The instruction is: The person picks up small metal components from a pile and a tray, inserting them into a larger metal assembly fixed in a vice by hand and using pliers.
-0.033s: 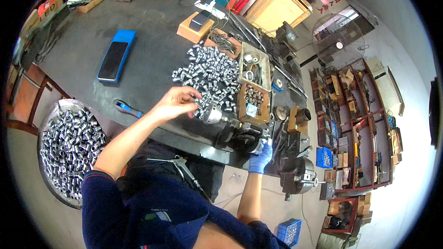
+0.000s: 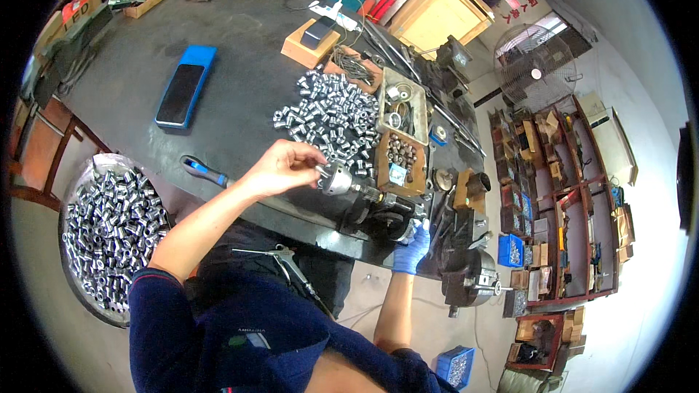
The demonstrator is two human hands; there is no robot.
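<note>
This is a metalworking shop. A big dark steel workbench (image 2: 240, 65) carries a heap of small shiny metal sleeves (image 2: 328, 113), and a round pan of the same silver sleeves (image 2: 109, 229) sits beside it. A small bench machine with a silver chuck (image 2: 364, 196) is mounted at the bench edge, next to a worn wooden tray of bits and fittings (image 2: 400, 138). Open wooden shelves crammed with parts boxes (image 2: 561, 218) line the far wall, near a caged pedestal fan (image 2: 535, 73).
</note>
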